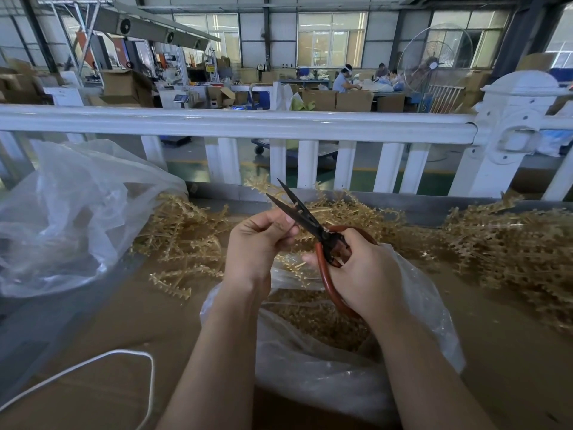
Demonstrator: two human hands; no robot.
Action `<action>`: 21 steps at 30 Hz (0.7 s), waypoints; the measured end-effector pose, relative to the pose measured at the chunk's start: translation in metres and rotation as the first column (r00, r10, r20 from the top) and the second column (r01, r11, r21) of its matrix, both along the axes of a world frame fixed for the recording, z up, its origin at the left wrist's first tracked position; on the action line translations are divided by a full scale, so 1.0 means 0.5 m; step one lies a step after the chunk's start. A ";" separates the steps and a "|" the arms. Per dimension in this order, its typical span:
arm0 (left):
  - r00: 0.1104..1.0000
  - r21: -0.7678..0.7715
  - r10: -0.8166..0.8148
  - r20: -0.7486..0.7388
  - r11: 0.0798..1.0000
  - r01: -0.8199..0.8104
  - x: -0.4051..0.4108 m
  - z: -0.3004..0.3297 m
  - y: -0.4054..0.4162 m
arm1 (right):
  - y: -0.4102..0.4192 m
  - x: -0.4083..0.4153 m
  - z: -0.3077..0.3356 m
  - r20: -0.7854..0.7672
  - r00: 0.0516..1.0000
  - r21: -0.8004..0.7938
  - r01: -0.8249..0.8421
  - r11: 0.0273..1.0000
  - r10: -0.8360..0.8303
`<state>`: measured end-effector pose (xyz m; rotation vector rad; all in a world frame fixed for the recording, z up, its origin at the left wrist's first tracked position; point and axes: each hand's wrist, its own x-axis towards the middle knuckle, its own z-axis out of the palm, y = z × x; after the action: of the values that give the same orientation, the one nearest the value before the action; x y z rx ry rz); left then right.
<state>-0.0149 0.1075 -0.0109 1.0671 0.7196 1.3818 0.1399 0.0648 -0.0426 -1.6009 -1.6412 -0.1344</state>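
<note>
Far left: I see a large crumpled clear plastic bag [71, 218] lying on the bench, well apart from the hands.
Lower left: a thin white cord [93, 364] loops across the brown cardboard surface [511, 352].
Left of centre: a loose heap of tan plastic comb-like strips [183, 231] lies just beside that bag, and one strip lies alone nearer me.
Left hand [257, 243]: raised above the bench with the fingers curled in and the thumb tip touching the lower blade. I cannot tell whether it pinches anything.
Scissors: the dark-bladed scissors with red-brown loop handles [310, 221] are held in the air between the two hands. The blades are parted and the tips point up and to the left, towards the white railing [235, 122].
Right hand [366, 268]: clamped on the handles, with the fingers through the upper loop and the long lower loop running under the palm.
Below both hands: a second clear plastic bag [341, 377] stands open, and small tan plastic bits [310, 315] are piled inside it. Both forearms cross over its mouth.
Right: a bigger tangled heap of the same tan strips [511, 249] spreads along the back edge of the bench, near the right hand but not touching it.
</note>
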 end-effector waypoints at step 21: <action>1.000 0.032 0.000 -0.006 0.999 0.001 -0.003 -0.003 0.002 | 0.005 0.001 -0.007 -0.062 0.997 0.005 -0.044 0.999 0.044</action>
<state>-0.0163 0.1085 -0.0124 1.0972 0.7041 1.3942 0.1401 0.0672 -0.0462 -1.5502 -1.6260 -0.0638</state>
